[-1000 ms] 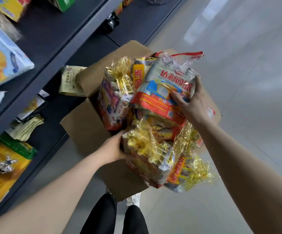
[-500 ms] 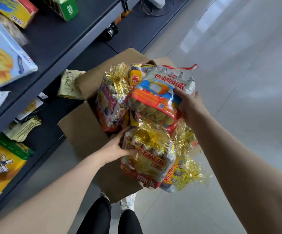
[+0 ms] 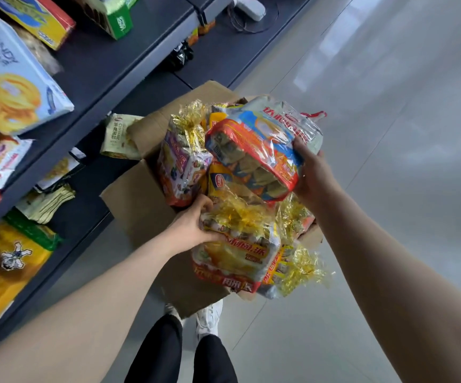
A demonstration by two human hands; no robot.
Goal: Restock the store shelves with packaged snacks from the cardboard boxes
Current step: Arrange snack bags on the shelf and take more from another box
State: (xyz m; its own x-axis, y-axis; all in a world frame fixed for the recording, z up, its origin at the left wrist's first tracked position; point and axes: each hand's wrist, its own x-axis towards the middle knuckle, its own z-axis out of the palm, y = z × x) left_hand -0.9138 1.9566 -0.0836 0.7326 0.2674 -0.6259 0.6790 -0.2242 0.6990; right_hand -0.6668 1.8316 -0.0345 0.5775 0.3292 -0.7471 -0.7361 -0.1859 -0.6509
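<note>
A brown cardboard box [image 3: 143,197] sits on the grey floor [image 3: 389,134], just beside the dark shelves [image 3: 119,70], and it is full of shiny snack bags. The right hand [image 3: 313,172] holds a red and blue snack bag [image 3: 259,150] by its end, with the fingers curled round the edge. That bag is tilted and sits above the other bags, near the middle of the view. The left hand [image 3: 193,225] is at about 7 o'clock from that bag. Its fingers are bent round the top of a yellow snack bag [image 3: 237,252] with a crinkly gold top, which leans out of the near side of the box. A purple snack bag [image 3: 182,167] with a gold bow stands in the box at about 9 o'clock from the red and blue one. More gold-topped bags [image 3: 295,261] poke out at about 5 o'clock. On the shelves at 10 o'clock lies a big pale blue cookie box [image 3: 11,78]. A yellow bag with a green top [image 3: 8,266] stands low on the shelves at 8 o'clock. A pale green packet [image 3: 119,136] lies on the bottom shelf, touching a box flap. White shoes [image 3: 208,316] show at 6 o'clock.
</note>
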